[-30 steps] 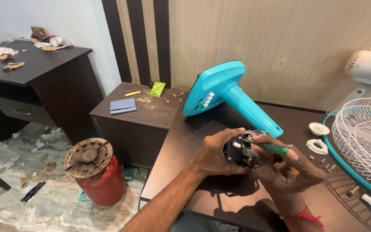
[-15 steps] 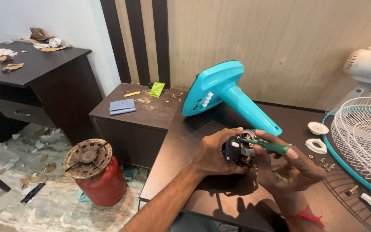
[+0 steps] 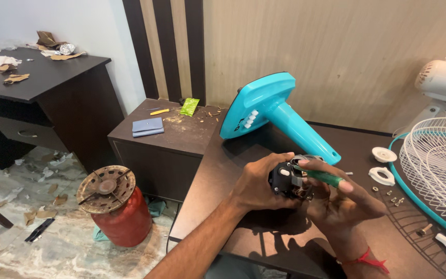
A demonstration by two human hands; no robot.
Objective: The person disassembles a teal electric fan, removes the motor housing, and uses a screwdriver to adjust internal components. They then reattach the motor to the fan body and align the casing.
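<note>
My left hand (image 3: 259, 186) grips a small black fan motor (image 3: 286, 182) above the dark table (image 3: 223, 206). My right hand (image 3: 344, 201) holds a green-handled screwdriver (image 3: 322, 177) with its tip set against the motor. A turquoise fan stand (image 3: 269, 111) lies tipped on the table just behind my hands, its base facing left.
White fan guard with turquoise rim (image 3: 434, 165) lies at the right, with white plastic rings (image 3: 383, 165) and loose screws (image 3: 396, 200) beside it. A white fan (image 3: 445, 82) stands behind. Left: low cabinet (image 3: 166, 139), red gas cylinder (image 3: 114, 206), dark desk (image 3: 42, 88), littered floor.
My hands with the motor and screwdriver have shifted slightly; the screwdriver stays on the motor. Nothing else moved.
</note>
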